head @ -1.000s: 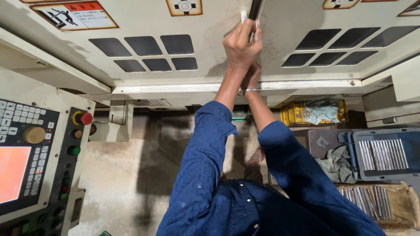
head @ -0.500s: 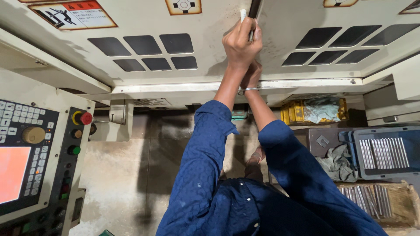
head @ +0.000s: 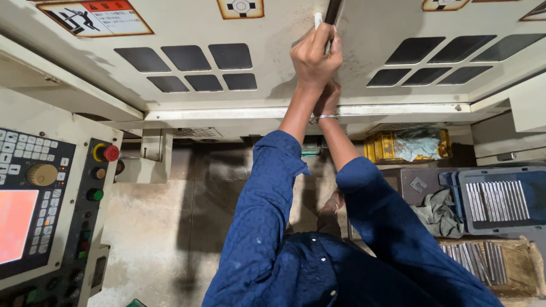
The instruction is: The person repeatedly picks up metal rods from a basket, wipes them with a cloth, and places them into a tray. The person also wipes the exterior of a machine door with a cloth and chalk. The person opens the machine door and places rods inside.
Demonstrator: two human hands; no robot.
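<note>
Both hands crowd the white handle point(head: 318, 20) against the machine door point(head: 284, 85); open floor point(head: 159, 239) lies below.

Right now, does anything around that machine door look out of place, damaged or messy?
Nothing looks broken. Both hands, left hand over right hand, grip the white handle of the grimy door panel. A crumpled rag lies beside the blue tray of metal rods.

**Colours Around the Machine**

Cream on the machine door point(head: 273, 108), broken by dark grey window panes point(head: 193, 68). Deep blue, faintly textured, on the sleeves point(head: 267, 204). Red on the round button point(head: 111, 153) at nine o'clock, orange-red on the screen point(head: 14, 224). Yellow on the container point(head: 384, 148) at three o'clock; silvery grey on rods in a blue tray point(head: 500, 199).
</note>
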